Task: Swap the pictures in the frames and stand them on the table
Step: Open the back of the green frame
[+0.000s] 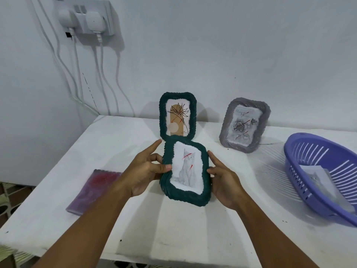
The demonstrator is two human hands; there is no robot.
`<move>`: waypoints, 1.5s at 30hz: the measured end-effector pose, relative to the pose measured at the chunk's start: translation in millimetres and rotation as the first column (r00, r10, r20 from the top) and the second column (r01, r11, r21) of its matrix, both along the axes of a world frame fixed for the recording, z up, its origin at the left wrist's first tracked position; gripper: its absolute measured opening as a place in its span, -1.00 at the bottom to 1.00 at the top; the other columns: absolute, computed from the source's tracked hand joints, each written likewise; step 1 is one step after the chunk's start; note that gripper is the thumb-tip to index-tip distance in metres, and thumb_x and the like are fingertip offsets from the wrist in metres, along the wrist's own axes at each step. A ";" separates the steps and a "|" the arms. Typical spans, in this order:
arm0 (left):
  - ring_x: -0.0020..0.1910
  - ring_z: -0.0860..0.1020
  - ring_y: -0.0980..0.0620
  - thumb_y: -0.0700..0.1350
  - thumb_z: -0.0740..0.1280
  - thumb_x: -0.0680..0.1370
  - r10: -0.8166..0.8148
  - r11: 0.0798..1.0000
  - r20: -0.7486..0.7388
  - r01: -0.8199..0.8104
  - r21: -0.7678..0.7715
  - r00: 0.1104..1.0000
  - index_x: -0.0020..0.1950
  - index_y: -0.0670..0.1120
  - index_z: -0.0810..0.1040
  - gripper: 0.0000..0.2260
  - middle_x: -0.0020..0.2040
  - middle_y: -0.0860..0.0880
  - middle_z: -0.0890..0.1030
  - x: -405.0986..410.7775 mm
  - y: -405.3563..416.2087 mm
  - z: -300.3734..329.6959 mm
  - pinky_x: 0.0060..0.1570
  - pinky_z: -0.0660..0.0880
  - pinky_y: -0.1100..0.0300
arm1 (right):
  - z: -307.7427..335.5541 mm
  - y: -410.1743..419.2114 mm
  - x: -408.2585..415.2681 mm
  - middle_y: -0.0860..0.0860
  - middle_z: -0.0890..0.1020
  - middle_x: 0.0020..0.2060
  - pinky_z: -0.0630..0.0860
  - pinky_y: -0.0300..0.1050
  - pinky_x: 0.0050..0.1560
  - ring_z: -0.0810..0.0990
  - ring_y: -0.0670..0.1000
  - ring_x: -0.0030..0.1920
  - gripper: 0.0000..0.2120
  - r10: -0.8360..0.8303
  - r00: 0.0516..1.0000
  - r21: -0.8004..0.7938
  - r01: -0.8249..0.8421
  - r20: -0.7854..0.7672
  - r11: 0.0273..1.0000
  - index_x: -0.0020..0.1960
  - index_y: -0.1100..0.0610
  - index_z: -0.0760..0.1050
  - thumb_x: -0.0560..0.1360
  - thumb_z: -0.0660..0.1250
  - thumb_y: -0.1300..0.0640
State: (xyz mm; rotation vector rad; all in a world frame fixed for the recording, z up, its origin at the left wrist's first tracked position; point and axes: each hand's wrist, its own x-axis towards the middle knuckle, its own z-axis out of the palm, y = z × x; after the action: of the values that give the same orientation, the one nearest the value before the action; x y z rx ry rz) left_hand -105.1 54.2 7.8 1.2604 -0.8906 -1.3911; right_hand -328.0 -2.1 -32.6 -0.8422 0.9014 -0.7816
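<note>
Both hands, left hand (143, 169) and right hand (225, 182), fingers curled gripping cat-picture frame (186, 169); portrait, long axis away, picture facing up.

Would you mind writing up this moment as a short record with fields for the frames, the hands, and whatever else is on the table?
held frame: green frame with cat picture, lifted above the table
left hand: grips the frame's left edge, thumb on the front
right hand: holds the frame's right edge
standing frames: green frame with flower picture, grey frame with rose picture, both upright near the wall
basket: purple, right side, with a print inside
other: purple-red flat sheet lying on the left
</note>
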 end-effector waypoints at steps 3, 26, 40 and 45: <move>-0.21 0.57 -0.02 -0.45 0.39 0.40 0.010 1.000 0.184 -0.012 0.008 0.983 0.47 0.00 0.28 -0.28 -0.26 -0.05 0.42 -7.3 2.4 5.9 -0.23 0.57 0.14 | 5.7 2.8 1.5 0.04 0.54 0.20 0.55 0.10 0.16 0.58 0.12 0.12 -0.62 0.073 0.891 -0.120 -0.141 -0.448 0.983 0.40 -0.14 0.31 0.60 0.13 -0.13; 0.15 0.52 0.05 0.11 0.33 0.51 -0.060 0.977 0.666 0.181 -0.114 0.743 0.31 0.19 0.44 -0.63 0.18 0.07 0.48 -64.9 -21.4 -19.6 0.08 0.52 0.20 | 58.1 -20.3 -31.2 0.00 0.64 -0.24 0.46 -0.30 -0.28 0.54 -0.12 -0.32 -0.63 -0.381 0.639 -0.562 -0.098 -0.668 0.821 0.30 0.02 0.49 0.50 0.33 0.13; 0.04 0.40 0.12 0.22 0.37 0.39 -0.073 0.977 0.761 0.200 -0.075 0.645 0.46 0.18 0.17 -0.30 0.07 0.06 0.37 -36.3 16.9 -84.3 0.02 0.32 0.44 | -58.5 14.6 -47.5 -0.07 0.57 -0.27 0.35 -0.20 -0.07 0.47 0.03 -0.10 -0.62 -0.342 0.635 -0.653 -0.350 -0.693 0.672 0.37 -0.09 0.40 0.58 0.19 0.17; 0.08 0.34 0.17 0.42 0.17 0.36 -0.002 0.961 0.807 0.225 -0.163 0.591 0.41 0.21 0.25 -0.34 0.03 0.20 0.38 -34.4 24.3 -99.0 0.05 0.27 0.46 | -66.9 20.3 -44.2 -0.09 0.54 -0.13 0.29 -0.22 0.03 0.36 0.00 0.04 -0.50 -0.432 0.519 -0.655 -0.396 -0.738 0.644 0.42 0.03 0.34 0.51 0.08 -0.03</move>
State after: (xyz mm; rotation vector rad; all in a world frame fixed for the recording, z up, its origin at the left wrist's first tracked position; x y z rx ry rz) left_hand -139.5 78.4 -91.2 1.6723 -1.7394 -0.6914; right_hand -372.2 18.3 -99.4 -2.1745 1.4905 -0.7442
